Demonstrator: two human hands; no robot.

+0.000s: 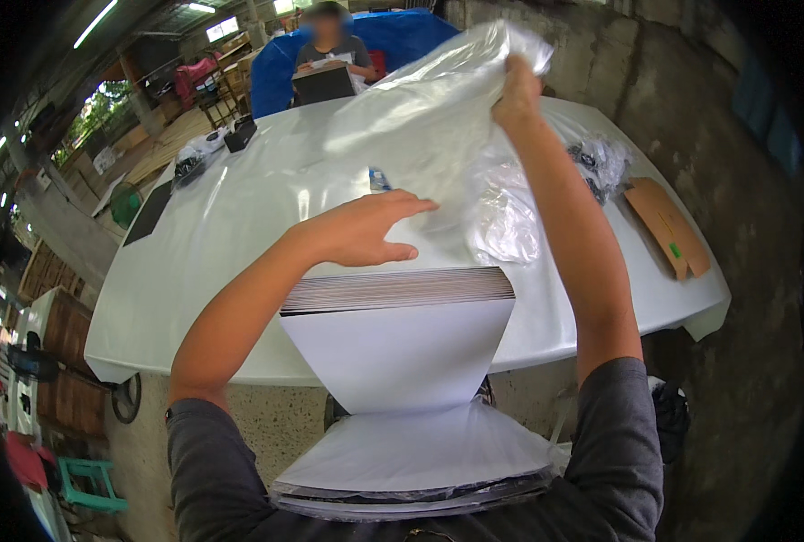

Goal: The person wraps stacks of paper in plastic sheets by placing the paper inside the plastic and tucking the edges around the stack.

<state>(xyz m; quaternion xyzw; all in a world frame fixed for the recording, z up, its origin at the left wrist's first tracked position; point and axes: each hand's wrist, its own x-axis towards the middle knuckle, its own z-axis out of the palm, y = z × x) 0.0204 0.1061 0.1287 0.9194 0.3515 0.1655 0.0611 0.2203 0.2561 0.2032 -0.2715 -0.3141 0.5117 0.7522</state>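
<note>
My right hand [517, 98] is raised over the far right of the table, its fingers closed on the edge of a large clear plastic sheet or bag [429, 86]. The plastic hangs and trails left across the tabletop. My left hand [366, 228] hovers with thumb and fingers apart, holding nothing, just beyond a thick stack of white boards or cards [400, 339]. That stack leans at the table's near edge, its many layered edges facing up. Closer to me, more white sheets [420, 447] lie in clear plastic. Crumpled clear plastic [506, 212] sits beneath my right forearm.
The white-covered table [194, 289] carries a brown cardboard piece [668, 226] at right, a small blue packet [379, 179] in the middle and a dark flat panel [149, 214] at left. Across it, a person [329, 50] sits behind a dark box [323, 83]. A green stool [92, 483] stands lower left.
</note>
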